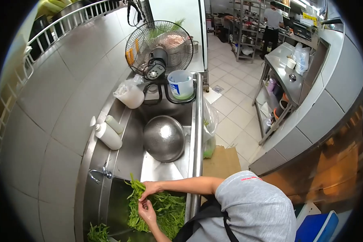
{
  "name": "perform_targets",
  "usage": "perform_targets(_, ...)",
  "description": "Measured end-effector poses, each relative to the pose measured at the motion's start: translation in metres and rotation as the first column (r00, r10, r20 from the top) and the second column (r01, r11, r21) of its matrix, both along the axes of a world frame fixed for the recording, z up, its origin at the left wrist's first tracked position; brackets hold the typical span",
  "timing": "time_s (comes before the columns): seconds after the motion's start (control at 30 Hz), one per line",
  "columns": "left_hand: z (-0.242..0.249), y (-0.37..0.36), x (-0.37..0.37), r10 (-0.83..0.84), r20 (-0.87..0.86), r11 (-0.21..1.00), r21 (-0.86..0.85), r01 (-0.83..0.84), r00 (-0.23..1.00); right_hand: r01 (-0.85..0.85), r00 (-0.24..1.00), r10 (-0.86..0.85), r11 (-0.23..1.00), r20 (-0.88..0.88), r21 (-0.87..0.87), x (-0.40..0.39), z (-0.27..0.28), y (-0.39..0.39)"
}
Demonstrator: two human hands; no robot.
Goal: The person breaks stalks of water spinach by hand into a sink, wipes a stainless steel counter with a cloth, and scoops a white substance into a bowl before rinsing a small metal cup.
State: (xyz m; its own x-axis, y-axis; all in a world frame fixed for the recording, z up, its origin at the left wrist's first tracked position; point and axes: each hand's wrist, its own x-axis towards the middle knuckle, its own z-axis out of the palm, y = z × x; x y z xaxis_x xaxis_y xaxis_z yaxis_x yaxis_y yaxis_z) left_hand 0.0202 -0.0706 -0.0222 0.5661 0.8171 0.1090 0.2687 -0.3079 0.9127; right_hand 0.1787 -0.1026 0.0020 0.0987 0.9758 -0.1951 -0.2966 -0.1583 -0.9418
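Observation:
My right hand (150, 189) is closed around a bunch of leafy green stems (136, 187) over the near sink basin. Just below it, my left hand (147, 211) has its fingers curled and pinched close to the right fingertips; whatever lies between them is too small to make out. A large heap of leafy greens (171, 213) fills the basin under both hands. A smaller clump of greens (97, 233) lies at the basin's lower left. The tap (101, 174) stands at the wall side.
An upturned metal bowl (164, 138) sits in the adjoining basin. White bottles (108, 136) and a plastic bag (130, 93) line the ledge. Beyond are a plastic tub (180, 84) and a fan (159, 46). A steel table (284, 66) and another person (272, 28) are farther off.

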Motion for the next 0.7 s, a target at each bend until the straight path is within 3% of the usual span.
perform_targets(0.13, -0.002, -0.008, 0.007, -0.052, 0.162, 0.973, -0.215, 0.087, 0.985, -0.036, 0.995, 0.040, 0.999, 0.096, -0.040, -0.003, 0.003, 0.002)
perform_targets(0.2, 0.005, -0.008, 0.010, 0.004, 0.177, 0.981, -0.190, 0.030, 0.984, 0.005, 0.996, -0.007, 1.000, 0.092, 0.026, -0.011, 0.010, 0.005)
perform_targets(0.23, 0.008, -0.007, 0.011, 0.065, 0.165, 0.997, -0.062, -0.055, 0.984, 0.011, 0.984, -0.026, 0.996, 0.178, 0.088, -0.014, 0.010, 0.009)
perform_targets(0.27, 0.009, -0.008, 0.010, 0.139, 0.156, 0.986, 0.065, -0.151, 0.978, -0.020, 0.981, 0.015, 0.999, 0.196, 0.027, -0.015, 0.008, 0.012)
perform_targets(0.33, -0.005, 0.012, 0.000, 0.112, 0.143, 0.982, 0.135, -0.132, 0.983, -0.067, 0.971, 0.063, 0.998, 0.229, 0.010, -0.016, 0.009, 0.018)
perform_targets(0.37, -0.013, 0.023, -0.009, 0.123, 0.059, 0.980, 0.147, -0.131, 0.991, 0.024, 0.889, -0.025, 1.000, 0.456, 0.009, -0.022, -0.006, 0.032)
perform_targets(0.4, -0.019, 0.033, -0.013, 0.107, 0.246, 0.992, -0.097, -0.085, 0.963, -0.059, 0.898, 0.101, 0.992, 0.429, -0.108, -0.020, 0.009, 0.034)
perform_targets(0.43, 0.001, 0.029, -0.011, 0.157, 0.307, 0.980, -0.168, -0.109, 0.939, -0.272, 0.931, 0.296, 0.953, 0.213, -0.135, -0.015, -0.001, 0.051)
perform_targets(0.47, 0.003, 0.040, -0.019, 0.133, 0.209, 0.982, -0.161, -0.100, 0.969, -0.205, 0.915, 0.269, 0.952, 0.300, -0.229, -0.016, 0.019, 0.051)
perform_targets(0.5, 0.019, 0.044, -0.022, 0.077, 0.272, 0.973, -0.232, -0.012, 0.959, -0.197, 0.949, 0.228, 0.968, 0.219, -0.153, -0.019, 0.039, 0.047)
perform_targets(0.53, 0.036, 0.044, -0.025, 0.093, 0.256, 0.981, -0.191, -0.044, 0.962, -0.341, 0.939, 0.341, 0.940, 0.051, -0.007, -0.016, 0.018, 0.066)
perform_targets(0.6, 0.050, 0.055, -0.042, 0.079, 0.271, 0.980, -0.197, -0.025, 0.959, -0.357, 0.932, 0.355, 0.934, -0.068, -0.009, -0.014, 0.028, 0.073)
perform_targets(0.63, 0.070, 0.056, -0.051, 0.109, 0.019, 0.984, -0.146, -0.105, 0.994, -0.403, 0.914, 0.402, 0.915, -0.061, -0.009, -0.015, 0.039, 0.074)
perform_targets(0.7, 0.073, 0.065, -0.067, 0.183, -0.074, 0.980, -0.062, -0.187, 0.980, -0.468, 0.883, 0.467, 0.884, -0.058, -0.013, -0.018, 0.045, 0.080)
